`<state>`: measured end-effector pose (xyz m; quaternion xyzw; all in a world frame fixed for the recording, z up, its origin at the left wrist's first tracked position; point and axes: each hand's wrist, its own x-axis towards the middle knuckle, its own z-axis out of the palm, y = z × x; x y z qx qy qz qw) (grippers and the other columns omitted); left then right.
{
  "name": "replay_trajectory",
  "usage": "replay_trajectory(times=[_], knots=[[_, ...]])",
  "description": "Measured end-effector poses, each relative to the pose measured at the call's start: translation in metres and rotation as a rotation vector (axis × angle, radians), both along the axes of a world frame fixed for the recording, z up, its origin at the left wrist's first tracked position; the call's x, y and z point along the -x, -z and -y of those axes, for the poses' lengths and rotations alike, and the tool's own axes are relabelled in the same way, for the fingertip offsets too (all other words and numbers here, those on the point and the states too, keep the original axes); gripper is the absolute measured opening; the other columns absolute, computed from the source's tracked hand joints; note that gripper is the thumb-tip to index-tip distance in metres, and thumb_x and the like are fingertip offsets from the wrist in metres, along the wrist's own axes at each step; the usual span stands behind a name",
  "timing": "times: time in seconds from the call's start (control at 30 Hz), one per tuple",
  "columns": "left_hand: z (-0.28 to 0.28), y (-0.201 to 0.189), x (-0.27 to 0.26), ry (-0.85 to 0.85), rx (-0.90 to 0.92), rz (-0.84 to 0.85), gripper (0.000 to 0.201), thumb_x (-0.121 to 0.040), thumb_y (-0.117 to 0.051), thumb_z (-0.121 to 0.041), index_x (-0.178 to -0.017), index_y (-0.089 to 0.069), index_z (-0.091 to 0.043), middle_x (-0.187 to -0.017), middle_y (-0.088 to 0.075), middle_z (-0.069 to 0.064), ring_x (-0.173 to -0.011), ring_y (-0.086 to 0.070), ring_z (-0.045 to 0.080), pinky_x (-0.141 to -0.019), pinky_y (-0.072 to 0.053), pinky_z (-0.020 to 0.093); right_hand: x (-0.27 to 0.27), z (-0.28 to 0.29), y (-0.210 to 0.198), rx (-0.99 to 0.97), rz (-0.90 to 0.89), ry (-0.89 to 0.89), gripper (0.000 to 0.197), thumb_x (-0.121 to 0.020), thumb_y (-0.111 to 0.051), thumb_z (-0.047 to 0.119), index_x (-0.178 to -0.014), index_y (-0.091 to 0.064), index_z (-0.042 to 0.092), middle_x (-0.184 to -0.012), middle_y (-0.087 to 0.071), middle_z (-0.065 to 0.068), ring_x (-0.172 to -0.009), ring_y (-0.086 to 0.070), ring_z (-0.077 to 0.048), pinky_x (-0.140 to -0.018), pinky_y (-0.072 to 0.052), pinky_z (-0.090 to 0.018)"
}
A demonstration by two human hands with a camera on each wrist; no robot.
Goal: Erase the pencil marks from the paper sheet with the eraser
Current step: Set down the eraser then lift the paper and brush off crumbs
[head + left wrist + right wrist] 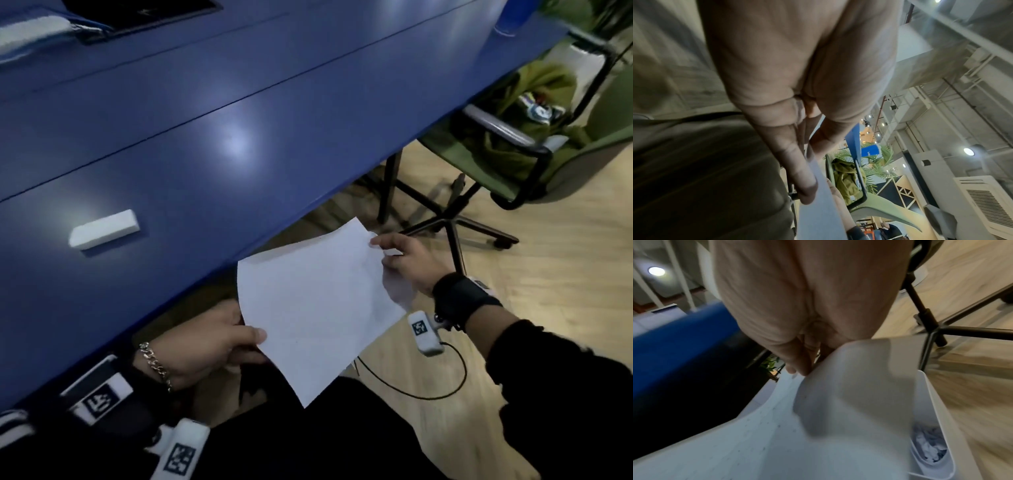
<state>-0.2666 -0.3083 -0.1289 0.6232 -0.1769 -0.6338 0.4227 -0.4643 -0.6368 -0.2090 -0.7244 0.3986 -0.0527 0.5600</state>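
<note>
The white paper sheet [315,301] hangs in the air off the near edge of the blue table [212,113], curved into a trough. My left hand [219,339] pinches its near left edge, thumb on top. My right hand [407,260] pinches the far right edge, thumb over the rim. In the right wrist view the paper sheet [838,410] bends over a white bin, with small dark specks on its surface. In the left wrist view the paper sheet [818,203] shows edge-on between the fingers. The white eraser [104,229] lies alone on the table, left of both hands.
A white waste bin [937,402] with crumpled paper inside stands on the wooden floor under the sheet. A green office chair [534,150] with a black star base stands to the right. A dark device [144,13] lies at the table's far edge.
</note>
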Motion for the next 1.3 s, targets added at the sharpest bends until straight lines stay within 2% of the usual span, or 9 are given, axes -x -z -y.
replay_trajectory(times=[0.13,0.33,0.47,0.7,0.8,0.93,1.1,1.23,1.3], knots=[[0.058,0.027,-0.001,-0.084,-0.058,0.075,0.044,-0.098,-0.048,0.014,-0.128,-0.065,-0.014,-0.124,-0.075,0.002,-0.114,-0.072,0.018,-0.09,-0.061,0.035,-0.015,0.034,0.059,-0.015,-0.064,0.021,0.048,-0.085,-0.055,-0.008,-0.107,-0.074,0.029,-0.124,-0.069,0.006,-0.118,-0.062,-0.017,-0.108,-0.048,-0.045],[0.141,0.069,0.012,-0.098,-0.164,0.159,0.041,-0.088,-0.044,0.021,-0.111,-0.07,-0.001,-0.109,-0.078,0.013,-0.096,-0.077,0.023,-0.078,-0.064,0.033,-0.023,0.052,0.108,0.043,-0.209,0.11,0.034,-0.097,-0.052,0.007,-0.122,-0.069,0.021,-0.122,-0.066,0.003,-0.108,-0.058,-0.015,-0.076,-0.037,0.002],[0.185,0.094,0.016,-0.054,-0.235,0.217,0.033,-0.085,-0.046,0.019,-0.101,-0.07,0.004,-0.107,-0.077,0.017,-0.096,-0.077,0.027,-0.083,-0.064,0.041,-0.006,0.037,0.13,0.065,-0.227,0.09,0.023,-0.102,-0.049,0.023,-0.116,-0.061,0.036,-0.122,-0.063,0.004,-0.113,-0.059,-0.024,-0.091,-0.043,-0.029],[0.203,0.119,0.012,-0.104,-0.357,0.267,0.019,-0.102,-0.047,-0.003,-0.088,-0.059,-0.009,-0.09,-0.067,0.016,-0.074,-0.067,0.024,-0.075,-0.062,0.041,0.004,-0.067,0.076,-0.026,0.212,-0.349,0.052,-0.11,-0.033,0.037,-0.16,-0.022,0.027,-0.167,-0.016,0.016,-0.153,-0.009,0.0,-0.125,-0.009,-0.023],[0.203,0.118,0.014,-0.223,-0.36,0.143,0.017,-0.097,-0.041,0.003,-0.094,-0.057,-0.002,-0.086,-0.061,0.019,-0.077,-0.063,0.03,-0.072,-0.058,0.039,0.009,-0.075,0.105,0.106,0.085,-0.507,0.052,-0.11,-0.019,0.041,-0.159,-0.001,0.042,-0.167,0.007,0.021,-0.154,0.014,-0.006,-0.125,0.009,-0.033],[0.204,0.117,0.016,-0.266,-0.36,0.117,0.022,-0.092,-0.035,0.007,-0.095,-0.054,-0.003,-0.091,-0.058,0.02,-0.085,-0.061,0.034,-0.071,-0.06,0.038,0.012,-0.051,0.159,0.132,-0.357,-0.268,0.061,-0.103,-0.011,0.062,-0.158,0.007,0.043,-0.166,0.021,0.013,-0.154,0.019,-0.026,-0.122,0.01,-0.055],[0.203,0.113,0.016,-0.285,-0.344,0.115,0.028,-0.093,-0.035,0.007,-0.094,-0.061,-0.002,-0.085,-0.067,0.016,-0.072,-0.068,0.025,-0.068,-0.061,0.034,-0.015,-0.069,0.129,0.194,0.173,-0.325,0.054,-0.11,-0.023,0.042,-0.156,0.004,0.047,-0.168,0.01,0.014,-0.155,0.015,-0.011,-0.125,0.008,-0.035],[0.204,0.11,0.019,-0.302,-0.367,0.154,0.022,-0.094,-0.037,0.006,-0.082,-0.05,-0.007,-0.073,-0.054,0.011,-0.062,-0.061,0.024,-0.055,-0.057,0.028,-0.01,-0.028,0.186,0.164,-0.423,-0.134,0.062,-0.103,-0.016,0.06,-0.159,-0.004,0.035,-0.17,0.004,-0.001,-0.156,0.005,-0.033,-0.121,0.0,-0.062],[0.204,0.111,0.019,-0.302,-0.366,0.169,0.023,-0.094,-0.037,0.006,-0.08,-0.05,-0.007,-0.069,-0.054,0.01,-0.06,-0.06,0.023,-0.053,-0.056,0.028,-0.019,-0.013,0.183,0.258,-0.334,0.067,0.066,-0.104,-0.019,0.059,-0.16,-0.009,0.027,-0.169,-0.004,-0.006,-0.155,-0.001,-0.032,-0.123,-0.005,-0.06]])
